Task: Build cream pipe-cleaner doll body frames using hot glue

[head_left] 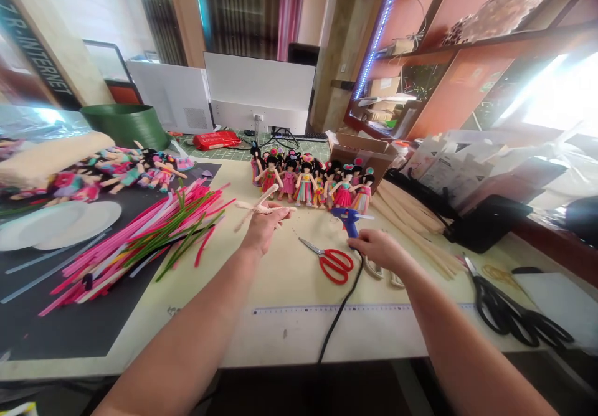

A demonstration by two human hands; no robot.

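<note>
My left hand (266, 222) is closed on a cream pipe-cleaner figure (252, 212), whose fuzzy limbs stick out past the fingers on both sides. In my right hand (374, 246), the fingers are wrapped round the lower handle of a blue glue gun (348, 220). A clear glue stick (367, 217) pokes out of the gun's rear, and its black cord (343, 304) runs down over the table's front edge. Red-handled scissors (334, 265) lie between my hands. Just beyond, a group of small dolls (306, 179) in colourful dresses stands upright.
Pink and green pipe cleaners (144, 235) are heaped on the left. White plates (88, 224) and more dolls (112, 173) lie farther left. A ruler (299, 309) crosses the front. Black scissors (504, 310) and cream pipe cleaners (415, 229) lie right, near a cardboard box (364, 148).
</note>
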